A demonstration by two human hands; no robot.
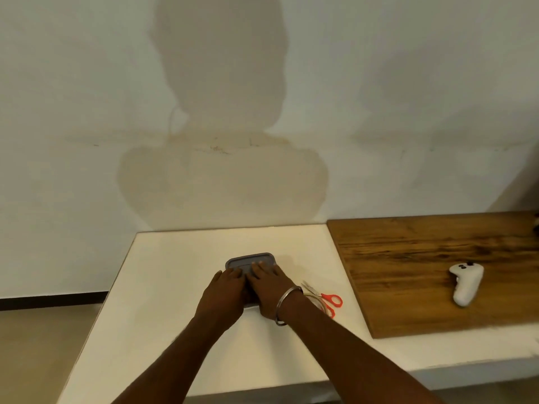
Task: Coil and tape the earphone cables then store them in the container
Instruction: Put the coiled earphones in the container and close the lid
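Grey lid under both palms: the left hand (226, 290) and the right hand (272, 288) lie side by side on top of the container (251, 258), fingers laid out flat and pointing away from the body, pressing down, not pinching. Only the far strip of the lid peeks out beyond the fingertips; the near part is hidden under the hands.

No earphone cables in sight anywhere, so my read is that they are already inside and this is the closing press, very late in the task.

The container's long axis runs left to right across the white table (175, 301), so each hand covers one half of it. It sits directly beneath the grip, and neither hand is really nearer. If one corner needs more pressure, the hand on that side simply slides outward along that axis.

Out to the right, a bangle (287, 301) rings the right wrist. Just beyond it are orange-handled scissors (331, 300), partly tucked under the forearm and close enough to get nudged. Well apart, a white controller (466, 284) rests on the wooden board (408, 258).
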